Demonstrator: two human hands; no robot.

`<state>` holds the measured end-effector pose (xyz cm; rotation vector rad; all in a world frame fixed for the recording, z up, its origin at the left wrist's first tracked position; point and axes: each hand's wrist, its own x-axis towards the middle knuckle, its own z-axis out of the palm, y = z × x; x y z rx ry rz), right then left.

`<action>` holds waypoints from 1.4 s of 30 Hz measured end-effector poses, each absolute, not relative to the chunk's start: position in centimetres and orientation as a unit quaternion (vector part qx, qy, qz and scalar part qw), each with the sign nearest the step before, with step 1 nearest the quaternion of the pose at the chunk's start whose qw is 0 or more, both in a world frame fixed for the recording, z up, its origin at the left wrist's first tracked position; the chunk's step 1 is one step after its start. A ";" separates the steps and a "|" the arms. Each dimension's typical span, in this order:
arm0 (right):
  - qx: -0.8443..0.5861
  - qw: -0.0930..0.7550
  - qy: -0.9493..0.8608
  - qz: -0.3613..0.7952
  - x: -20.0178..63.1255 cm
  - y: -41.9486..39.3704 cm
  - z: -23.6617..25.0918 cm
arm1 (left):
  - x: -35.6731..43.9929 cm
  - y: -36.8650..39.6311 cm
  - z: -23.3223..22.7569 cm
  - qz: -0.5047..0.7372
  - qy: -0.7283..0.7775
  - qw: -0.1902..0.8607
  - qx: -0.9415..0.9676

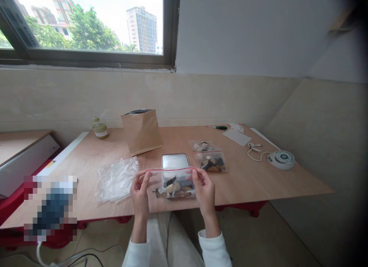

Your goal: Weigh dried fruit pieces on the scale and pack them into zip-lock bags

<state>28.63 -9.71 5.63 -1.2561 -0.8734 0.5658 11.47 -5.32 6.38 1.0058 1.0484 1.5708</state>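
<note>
Lt-brown wooden tbl [244,184] w/ upright brown paper pouch [142,133] near back. Crumpled clear plastic bags [118,180] L; filled red-strip zip bags [212,162] & round white device [281,160] R.

Daylight glares through the window [94,33] — sky [112,6] washed out — while the right edge blurs dark.

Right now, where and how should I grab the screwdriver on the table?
Grip the screwdriver by its thick handle, from above, likely with your right hand. It lies flat, the thin shaft pointing left, and crumpled white material sits just right of the handle. That hand pinches the zip bag, so free it first.
</note>
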 end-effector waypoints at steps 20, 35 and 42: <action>-0.444 0.399 -0.798 0.090 24.9 -6.2 13.7 | 10.9 -6.3 9.7 0.644 0.392 0.358 0.551; -0.466 0.356 -0.810 0.008 25.7 -5.9 14.1 | 11.6 -6.9 9.9 0.673 0.434 0.311 0.512; -0.483 0.360 -0.797 -0.040 26.7 -5.9 13.7 | 12.2 -6.5 10.3 0.674 0.424 0.337 0.502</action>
